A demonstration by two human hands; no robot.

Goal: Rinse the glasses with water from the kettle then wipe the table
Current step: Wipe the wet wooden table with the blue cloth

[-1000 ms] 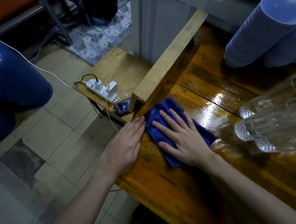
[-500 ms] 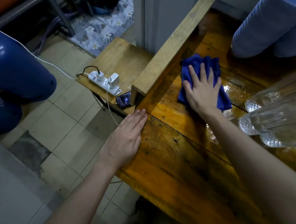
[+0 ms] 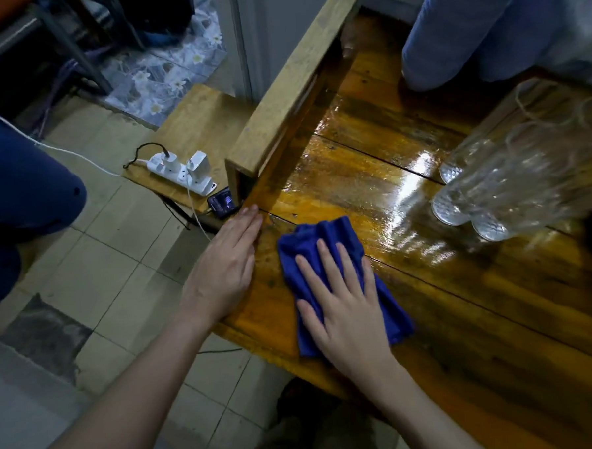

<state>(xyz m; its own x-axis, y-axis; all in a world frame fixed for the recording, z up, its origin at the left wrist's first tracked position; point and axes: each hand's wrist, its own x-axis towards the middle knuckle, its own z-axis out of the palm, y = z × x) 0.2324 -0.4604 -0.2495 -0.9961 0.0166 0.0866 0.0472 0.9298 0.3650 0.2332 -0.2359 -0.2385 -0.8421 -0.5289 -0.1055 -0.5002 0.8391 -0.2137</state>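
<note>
Wiping the table (image 3: 481, 317) is the step in hand: the right hand (image 3: 343, 311) presses the blue cloth (image 3: 322, 238) flat with spread fingers near the left edge, the left hand (image 3: 221, 269) rests there with fingers together, and the next stroke likely needs to reach the wet sheen (image 3: 389, 202) beside the glasses (image 3: 492, 193).

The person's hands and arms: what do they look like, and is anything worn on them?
The left hand and the right hand are bare: no gloves, no rings, no markings to see. No watch or bracelet shows at either wrist. The left forearm and the right forearm are uncovered up to the picture's edge; no sleeve is in view.
</note>
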